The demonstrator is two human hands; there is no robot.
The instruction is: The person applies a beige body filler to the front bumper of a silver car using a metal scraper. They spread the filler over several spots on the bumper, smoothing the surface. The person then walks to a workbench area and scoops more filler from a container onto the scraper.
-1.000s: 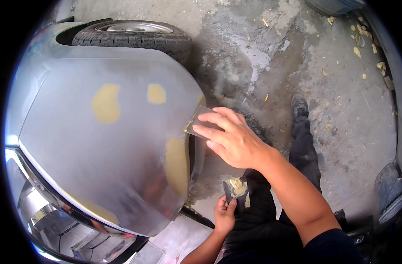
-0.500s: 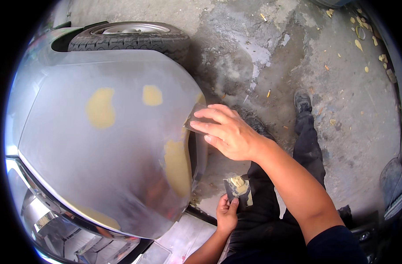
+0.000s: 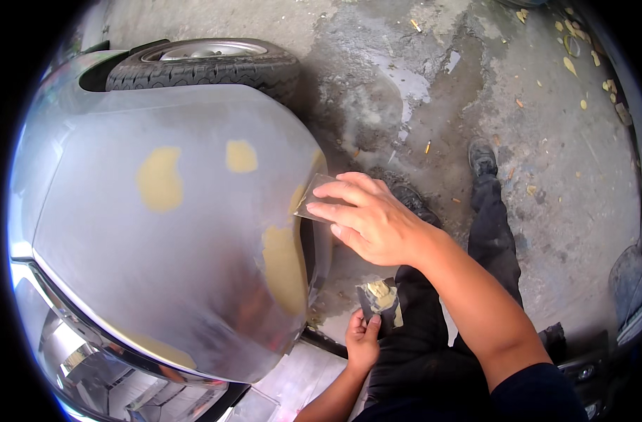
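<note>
- Holds the dark, flat spreader (image 3: 307, 200) at the right-hand edge of the grey car panel (image 3: 201, 232), just above the long yellowish putty strip (image 3: 284, 269).
- Points its free edge left, toward the panel, this edge slanting from upper right to lower left; cannot tell its long axis, because of being partly covered by fingers.
- Grips the spreader with the right hand (image 3: 378, 224), back of the hand upward, with fingers slightly apart, lying on the upper face and pointing left; cannot tell the exact place of the thumb.
- Stretches the right forearm diagonally from lower right to upper left.
- Pinches with the left hand (image 3: 363, 340) the lower edge of a dark putty board (image 3: 388, 320), thumb on top, near the dark trousers (image 3: 493, 235).
- Carries on this board a pale putty lump (image 3: 379, 290).
- Shows farther left on the panel two rounded putty patches (image 3: 160, 181), below the tyre (image 3: 208, 77).
</note>
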